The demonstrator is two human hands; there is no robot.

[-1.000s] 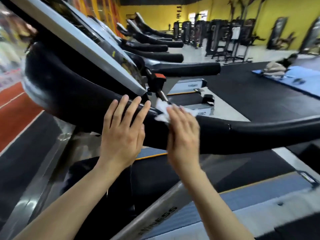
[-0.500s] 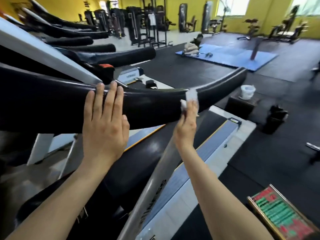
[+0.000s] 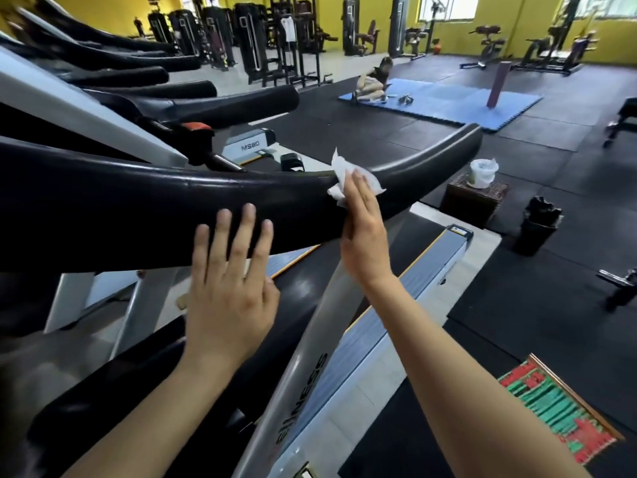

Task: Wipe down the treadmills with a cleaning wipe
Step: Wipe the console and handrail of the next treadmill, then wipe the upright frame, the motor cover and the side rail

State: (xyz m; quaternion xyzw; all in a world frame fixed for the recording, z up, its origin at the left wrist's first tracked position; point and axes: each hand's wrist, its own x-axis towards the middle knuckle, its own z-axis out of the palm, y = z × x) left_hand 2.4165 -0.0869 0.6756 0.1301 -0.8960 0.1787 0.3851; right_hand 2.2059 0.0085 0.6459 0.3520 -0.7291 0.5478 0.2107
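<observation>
My left hand point(image 3: 227, 288) stays flat on the near face of the black handrail point(image 3: 144, 205), fingers straight and slightly spread, bracing, holding nothing; it sits lower on the rail than half a second ago. To its right, my right hand point(image 3: 362, 229) presses the white wipe point(image 3: 341, 177) against the rail, fingers straight and together. Since a second ago that hand has travelled from beside the console out along the rail, and now sits near the upturned free end. My read: this rail's length is mostly covered, with only the tip point(image 3: 458, 146) left before moving on. The wipe looks crumpled and bunched, one corner standing up above the rail, the rest under my fingers and spilling out on both sides; whether it is damp I cannot tell. The rail is glossy, thick, curved, with a faint sheen. Further right on the floor, a small stand point(image 3: 475, 198) carries a white tub point(image 3: 482, 172).
</observation>
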